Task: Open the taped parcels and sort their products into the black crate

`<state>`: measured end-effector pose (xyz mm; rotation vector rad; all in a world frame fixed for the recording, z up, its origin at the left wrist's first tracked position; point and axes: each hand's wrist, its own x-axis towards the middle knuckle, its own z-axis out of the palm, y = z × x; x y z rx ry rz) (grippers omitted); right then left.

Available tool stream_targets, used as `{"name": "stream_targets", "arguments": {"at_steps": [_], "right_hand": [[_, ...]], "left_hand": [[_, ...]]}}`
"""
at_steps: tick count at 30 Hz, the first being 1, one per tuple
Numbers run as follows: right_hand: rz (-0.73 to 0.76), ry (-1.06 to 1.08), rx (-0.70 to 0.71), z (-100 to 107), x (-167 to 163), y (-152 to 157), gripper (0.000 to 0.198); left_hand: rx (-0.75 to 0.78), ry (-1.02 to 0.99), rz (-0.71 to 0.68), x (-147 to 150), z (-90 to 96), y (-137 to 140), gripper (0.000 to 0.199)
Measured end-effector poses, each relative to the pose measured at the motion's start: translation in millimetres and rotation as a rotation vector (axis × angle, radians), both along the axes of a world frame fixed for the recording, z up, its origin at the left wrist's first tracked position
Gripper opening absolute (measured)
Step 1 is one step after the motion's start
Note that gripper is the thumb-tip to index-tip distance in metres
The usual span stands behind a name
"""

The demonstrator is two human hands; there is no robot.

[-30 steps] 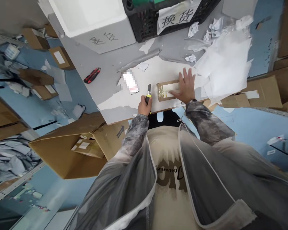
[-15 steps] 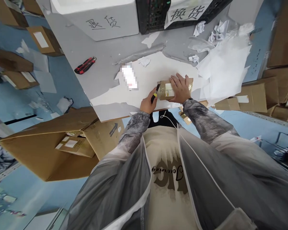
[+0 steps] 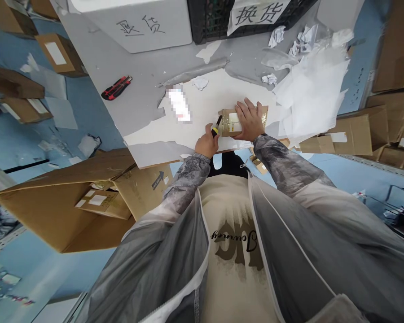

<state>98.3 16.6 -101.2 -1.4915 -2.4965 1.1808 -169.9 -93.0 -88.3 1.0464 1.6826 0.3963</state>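
Observation:
My left hand (image 3: 207, 142) is closed around a utility knife (image 3: 216, 128) with a yellow and black body. Its dark tip points away from me, close to the left end of a small cardboard box (image 3: 228, 122); whether it touches is hard to tell. The box lies on the table, wrapped in shiny tape and bearing a white label. My right hand (image 3: 250, 120) grips it from above, fingers over the far side and thumb along the near edge. Part of the label is under that hand.
A red and black utility knife (image 3: 117, 88) lies on the table's left. At the back are a white bin (image 3: 155, 33) and a black crate (image 3: 212, 22). White sheets (image 3: 311, 96) cover the right side. A large open carton (image 3: 30, 202) stands below left.
My left hand and the knife have drawn slightly back from the box's end, and the knife has turned a little. My right hand keeps its hold. The whole view has shifted slightly.

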Motion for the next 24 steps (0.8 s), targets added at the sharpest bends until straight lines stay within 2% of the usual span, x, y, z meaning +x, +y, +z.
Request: {"name": "stream_targets", "arguments": {"at_steps": [5, 14, 24], "right_hand": [[0.008, 0.003, 0.009, -7.8, 2.1, 0.2, 0.127], [0.129, -0.131, 0.208, -30.7, 7.0, -3.3, 0.133], [0.119, -0.132, 0.179, -25.5, 6.6, -0.7, 0.137]], "left_hand": [[-0.037, 0.090, -0.106, 12.2, 12.3, 6.9, 0.045], [-0.226, 0.387, -0.440, 19.6, 64.1, 17.7, 0.057], [-0.239, 0.410, -0.536, 18.1, 82.4, 6.6, 0.057]]}}
